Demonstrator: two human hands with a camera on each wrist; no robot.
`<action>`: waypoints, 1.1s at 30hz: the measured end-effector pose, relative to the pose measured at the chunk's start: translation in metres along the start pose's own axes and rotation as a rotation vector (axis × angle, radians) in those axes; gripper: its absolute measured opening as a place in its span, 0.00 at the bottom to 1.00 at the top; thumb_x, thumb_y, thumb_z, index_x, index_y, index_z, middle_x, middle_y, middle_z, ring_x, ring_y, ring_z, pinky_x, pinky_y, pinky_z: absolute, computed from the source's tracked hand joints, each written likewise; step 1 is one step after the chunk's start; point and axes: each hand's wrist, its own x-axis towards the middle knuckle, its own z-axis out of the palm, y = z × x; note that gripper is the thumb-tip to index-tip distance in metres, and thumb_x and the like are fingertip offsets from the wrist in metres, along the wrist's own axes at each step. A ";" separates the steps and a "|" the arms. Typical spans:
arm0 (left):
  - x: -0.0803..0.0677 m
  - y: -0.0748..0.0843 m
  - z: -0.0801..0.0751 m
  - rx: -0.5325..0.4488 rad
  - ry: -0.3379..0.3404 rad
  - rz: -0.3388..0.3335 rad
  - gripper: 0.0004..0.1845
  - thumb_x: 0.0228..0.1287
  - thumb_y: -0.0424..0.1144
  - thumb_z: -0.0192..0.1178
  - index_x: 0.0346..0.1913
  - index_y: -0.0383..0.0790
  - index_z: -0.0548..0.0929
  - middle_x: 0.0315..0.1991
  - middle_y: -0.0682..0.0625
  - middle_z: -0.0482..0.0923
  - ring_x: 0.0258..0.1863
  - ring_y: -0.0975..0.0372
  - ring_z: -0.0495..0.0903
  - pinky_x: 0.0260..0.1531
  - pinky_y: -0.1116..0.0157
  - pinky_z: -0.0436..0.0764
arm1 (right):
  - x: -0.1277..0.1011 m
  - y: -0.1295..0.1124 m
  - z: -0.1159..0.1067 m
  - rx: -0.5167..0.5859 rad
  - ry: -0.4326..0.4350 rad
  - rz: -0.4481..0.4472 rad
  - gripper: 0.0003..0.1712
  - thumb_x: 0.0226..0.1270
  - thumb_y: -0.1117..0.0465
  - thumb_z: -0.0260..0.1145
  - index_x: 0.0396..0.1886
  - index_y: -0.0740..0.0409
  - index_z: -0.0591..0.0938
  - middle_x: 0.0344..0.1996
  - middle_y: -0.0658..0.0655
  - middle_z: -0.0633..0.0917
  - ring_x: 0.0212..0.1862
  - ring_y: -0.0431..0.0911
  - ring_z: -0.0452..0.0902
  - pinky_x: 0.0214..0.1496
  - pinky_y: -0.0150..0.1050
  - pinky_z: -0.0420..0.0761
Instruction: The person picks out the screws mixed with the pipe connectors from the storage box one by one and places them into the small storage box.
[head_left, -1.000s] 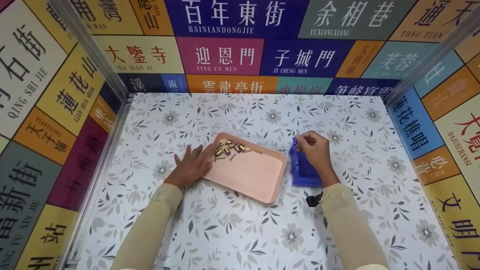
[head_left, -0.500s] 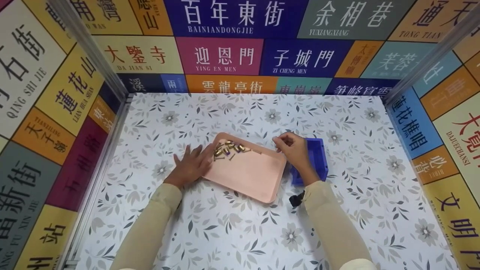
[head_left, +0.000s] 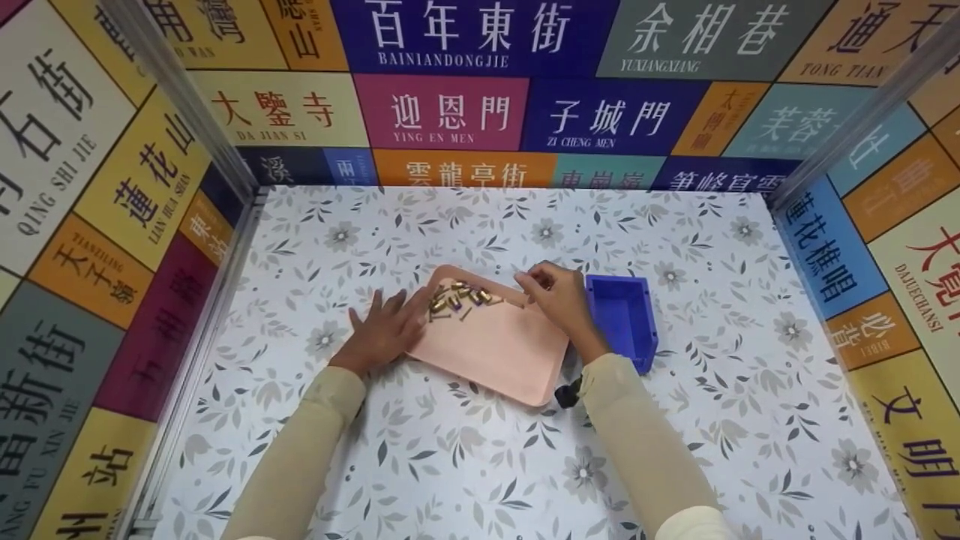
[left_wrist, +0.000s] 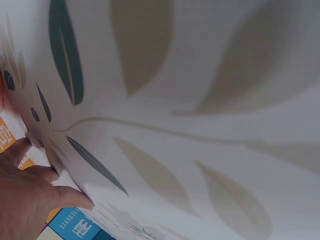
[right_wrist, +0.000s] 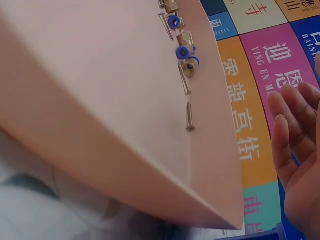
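A pink tray [head_left: 487, 360] lies slanted on the table. Screws and brass fittings [head_left: 457, 296] with blue rings are heaped at its far left end. My left hand [head_left: 382, 330] rests against the tray's left side with fingers spread; in the left wrist view those fingers [left_wrist: 40, 175] touch the patterned surface. Above the tray's far right corner hovers my right hand [head_left: 559, 296], fingers loosely bent. The right wrist view shows nothing in that hand's grasp and a lone screw [right_wrist: 190, 117] along the tray's far wall. Beside this hand stands a blue parts bin [head_left: 626, 319].
Floral-patterned cloth [head_left: 465, 465] covers the table. Panels with street names [head_left: 450, 112] wall in the back and both sides. A small black object [head_left: 568, 394] sits at my right cuff.
My right hand has moved left from over the blue bin to the tray's far right corner, uncovering most of the bin. My left hand and the tray have stayed put.
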 end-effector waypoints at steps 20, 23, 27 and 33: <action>-0.002 0.000 0.001 -0.012 0.008 0.000 0.32 0.77 0.70 0.29 0.79 0.80 0.39 0.84 0.49 0.46 0.82 0.37 0.32 0.66 0.22 0.30 | 0.001 0.026 0.024 -0.297 0.030 0.007 0.20 0.64 0.42 0.75 0.27 0.54 0.89 0.23 0.52 0.89 0.27 0.43 0.83 0.34 0.40 0.83; -0.002 0.001 0.001 -0.019 0.011 0.001 0.31 0.77 0.70 0.30 0.79 0.81 0.39 0.84 0.49 0.46 0.82 0.37 0.32 0.66 0.22 0.30 | -0.001 0.027 0.025 -0.323 0.056 -0.012 0.20 0.63 0.43 0.76 0.25 0.54 0.89 0.22 0.52 0.87 0.25 0.43 0.80 0.33 0.40 0.80; -0.002 0.001 0.001 -0.024 0.022 0.001 0.31 0.77 0.70 0.30 0.79 0.81 0.40 0.84 0.49 0.47 0.82 0.37 0.33 0.66 0.22 0.30 | 0.000 0.030 0.026 -0.307 0.072 -0.036 0.20 0.63 0.43 0.76 0.25 0.55 0.89 0.21 0.53 0.85 0.25 0.42 0.77 0.32 0.38 0.78; -0.003 -0.001 0.001 -0.013 0.019 0.018 0.32 0.77 0.71 0.29 0.80 0.79 0.39 0.84 0.48 0.47 0.82 0.37 0.33 0.65 0.21 0.31 | 0.000 0.036 0.027 -0.320 0.072 -0.060 0.19 0.62 0.44 0.76 0.23 0.54 0.89 0.20 0.53 0.84 0.25 0.43 0.76 0.32 0.38 0.77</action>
